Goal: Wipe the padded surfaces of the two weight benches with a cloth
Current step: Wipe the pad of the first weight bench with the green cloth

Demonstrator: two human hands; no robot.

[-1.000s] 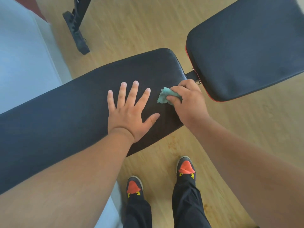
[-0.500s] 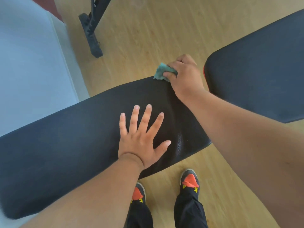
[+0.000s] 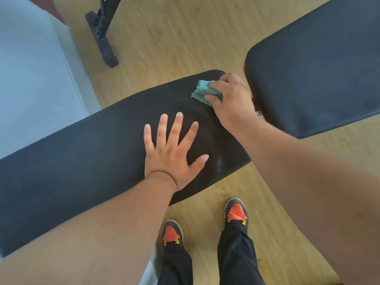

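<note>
A long black padded bench (image 3: 82,153) runs from the lower left to the middle of the view. My left hand (image 3: 174,153) lies flat on it with fingers spread, pressing the pad near its right end. My right hand (image 3: 230,101) grips a crumpled teal cloth (image 3: 202,90) and holds it against the pad's far right corner. A second black pad with a red edge (image 3: 312,70) fills the upper right, just beyond my right hand.
Wooden floor surrounds the benches. A black metal frame foot (image 3: 102,40) stands on the floor at the top left. A pale blue-grey surface (image 3: 30,79) lies along the left side. My two shoes (image 3: 236,210) stand on the floor below the bench.
My right hand swept the cloth from the pad's near right side up to its far edge, then slightly back onto the far corner. My left hand stayed flat on the pad.
</note>
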